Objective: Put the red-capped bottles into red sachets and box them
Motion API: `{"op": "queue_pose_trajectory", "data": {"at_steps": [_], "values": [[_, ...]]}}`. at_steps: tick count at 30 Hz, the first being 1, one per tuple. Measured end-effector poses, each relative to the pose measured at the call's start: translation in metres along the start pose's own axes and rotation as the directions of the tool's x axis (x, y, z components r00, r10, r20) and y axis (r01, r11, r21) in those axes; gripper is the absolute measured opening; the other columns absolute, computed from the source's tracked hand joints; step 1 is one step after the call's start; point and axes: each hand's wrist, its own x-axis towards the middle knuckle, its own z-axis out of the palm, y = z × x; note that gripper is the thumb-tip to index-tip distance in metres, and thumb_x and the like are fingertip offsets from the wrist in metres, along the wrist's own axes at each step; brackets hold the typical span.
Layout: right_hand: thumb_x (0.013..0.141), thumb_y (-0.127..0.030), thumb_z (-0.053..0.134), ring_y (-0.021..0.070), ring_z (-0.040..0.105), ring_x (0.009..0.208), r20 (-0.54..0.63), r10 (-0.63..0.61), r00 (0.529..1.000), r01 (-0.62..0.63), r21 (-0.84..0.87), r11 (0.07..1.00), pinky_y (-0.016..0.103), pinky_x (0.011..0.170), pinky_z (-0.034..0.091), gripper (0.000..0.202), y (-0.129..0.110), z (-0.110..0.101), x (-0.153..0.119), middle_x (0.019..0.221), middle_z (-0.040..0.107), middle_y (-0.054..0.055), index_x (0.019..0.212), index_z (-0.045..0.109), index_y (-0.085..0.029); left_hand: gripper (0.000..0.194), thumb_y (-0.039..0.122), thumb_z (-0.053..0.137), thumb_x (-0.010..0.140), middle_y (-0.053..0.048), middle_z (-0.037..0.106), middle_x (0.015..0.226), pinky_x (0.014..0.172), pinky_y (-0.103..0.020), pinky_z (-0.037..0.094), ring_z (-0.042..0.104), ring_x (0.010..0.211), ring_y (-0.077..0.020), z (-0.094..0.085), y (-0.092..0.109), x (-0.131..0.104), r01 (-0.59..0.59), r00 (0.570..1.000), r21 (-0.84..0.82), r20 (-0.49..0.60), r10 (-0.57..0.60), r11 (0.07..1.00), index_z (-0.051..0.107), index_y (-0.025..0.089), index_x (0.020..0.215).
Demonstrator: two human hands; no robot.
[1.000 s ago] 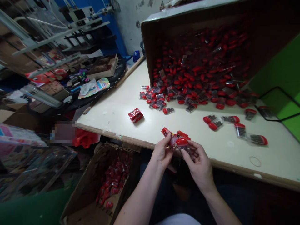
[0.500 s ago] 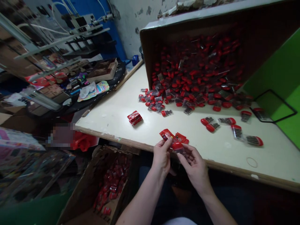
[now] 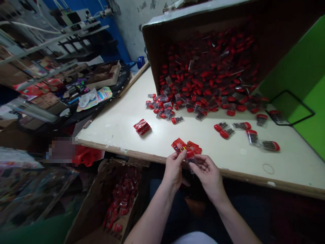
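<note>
Over the front edge of the table, my left hand (image 3: 174, 169) pinches a red printed card (image 3: 178, 144) between thumb and fingers. My right hand (image 3: 210, 174) has its fingers closed on a small clear packet (image 3: 190, 156) with a red top and dark contents, close against the card. Part of the packet is hidden by my fingers. Just beyond both hands, another red card (image 3: 195, 147) lies on the table. To the left sits a small stack of folded red cards (image 3: 142, 127). Several loose packets of dark beads with red tops (image 3: 227, 133) lie to the right.
A large cardboard box (image 3: 151, 57) lies tipped on the white table (image 3: 116, 123), spilling many red-topped packets. Below, an open carton (image 3: 88, 206) holds red-wrapped pieces. A rubber band (image 3: 268, 168) and black wire frame (image 3: 291, 108) are at right; machinery (image 3: 73, 30) stands left.
The view has shifted slightly, so the table's things appear further left and higher. My hands stay together, and the packet has drawn closer in behind the red card.
</note>
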Motion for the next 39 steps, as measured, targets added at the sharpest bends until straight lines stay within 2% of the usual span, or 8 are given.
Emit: {"op": "queue_pose_trajectory", "data": {"at_steps": [8,14,21,25,27,31,35,39], "values": [[0.075,-0.035,0.069,0.0214,0.067,0.087,0.033,0.036,0.999,-0.037,0.038,0.999,0.036,0.079,0.056,0.033,-0.006,0.000,0.002,0.099,0.069,0.009,0.102,0.057,-0.020,0.024,0.031,0.076,0.065,-0.006,0.069,0.073,0.066,-0.023,0.045,0.060,0.063,-0.0113,0.002,0.004,0.003,-0.002,1.000,-0.062,0.002,0.003,0.998,0.069,0.011,0.075],[0.074,-0.035,0.070,0.0199,0.068,0.084,0.019,0.025,0.999,-0.026,0.020,0.999,0.034,0.077,0.056,0.032,-0.006,0.002,0.006,0.092,0.069,0.007,0.097,0.055,-0.020,0.026,0.033,0.073,0.067,-0.007,0.070,0.074,0.060,-0.023,0.044,0.059,0.061,-0.0120,-0.004,-0.001,0.002,-0.010,1.000,0.078,0.011,0.009,0.997,0.071,0.011,0.081],[0.071,-0.036,0.072,0.0208,0.068,0.081,0.011,0.001,1.000,0.000,-0.133,0.991,0.033,0.072,0.056,0.034,-0.012,0.002,0.011,0.088,0.068,0.007,0.093,0.050,-0.021,0.022,0.029,0.073,0.069,-0.007,0.071,0.076,0.066,-0.023,0.046,0.061,0.066,-0.0120,-0.006,0.008,0.003,0.006,1.000,0.033,0.025,-0.007,0.999,0.071,0.010,0.079],[0.073,-0.038,0.070,0.0199,0.069,0.076,0.073,0.050,0.996,-0.047,-0.040,0.998,0.034,0.071,0.057,0.037,-0.011,0.005,0.015,0.086,0.070,0.006,0.095,0.046,-0.022,0.023,0.028,0.074,0.067,-0.008,0.071,0.078,0.067,-0.023,0.046,0.062,0.066,-0.0120,-0.006,0.010,0.001,0.005,1.000,0.005,0.031,-0.005,1.000,0.071,0.009,0.080],[0.073,-0.038,0.070,0.0203,0.069,0.077,0.043,0.046,0.998,-0.045,-0.032,0.998,0.034,0.071,0.057,0.037,-0.009,0.009,0.014,0.086,0.070,0.006,0.096,0.045,-0.022,0.023,0.028,0.075,0.066,-0.007,0.071,0.076,0.065,-0.022,0.045,0.061,0.064,-0.0114,-0.005,0.007,0.000,0.001,1.000,-0.015,-0.012,-0.001,1.000,0.071,0.010,0.080],[0.075,-0.035,0.067,0.0218,0.069,0.082,-0.094,-0.108,0.990,0.082,-0.251,0.965,0.035,0.073,0.056,0.032,-0.007,0.018,0.004,0.093,0.069,0.008,0.097,0.048,-0.023,0.023,0.027,0.077,0.063,-0.005,0.070,0.071,0.064,-0.020,0.045,0.061,0.062,-0.0104,-0.002,0.001,-0.002,-0.039,0.990,-0.039,-0.138,0.033,0.999,0.070,0.010,0.077],[0.076,-0.033,0.066,0.0231,0.069,0.082,-0.100,-0.214,0.972,0.149,-0.446,0.883,0.038,0.076,0.054,0.028,-0.009,0.018,-0.001,0.095,0.069,0.007,0.098,0.051,-0.024,0.023,0.026,0.077,0.063,-0.006,0.071,0.073,0.066,-0.021,0.046,0.062,0.064,-0.0111,-0.002,0.000,-0.004,-0.030,0.988,-0.058,-0.153,0.020,0.998,0.070,0.010,0.077],[0.073,-0.034,0.070,0.0211,0.069,0.080,-0.038,-0.045,0.998,0.038,-0.173,0.984,0.034,0.073,0.055,0.033,-0.012,0.014,0.005,0.091,0.069,0.005,0.096,0.048,-0.024,0.024,0.028,0.074,0.067,-0.007,0.070,0.076,0.067,-0.022,0.045,0.062,0.065,-0.0114,-0.008,0.003,-0.005,0.032,0.999,-0.052,-0.027,-0.034,0.998,0.070,0.009,0.082]]}}
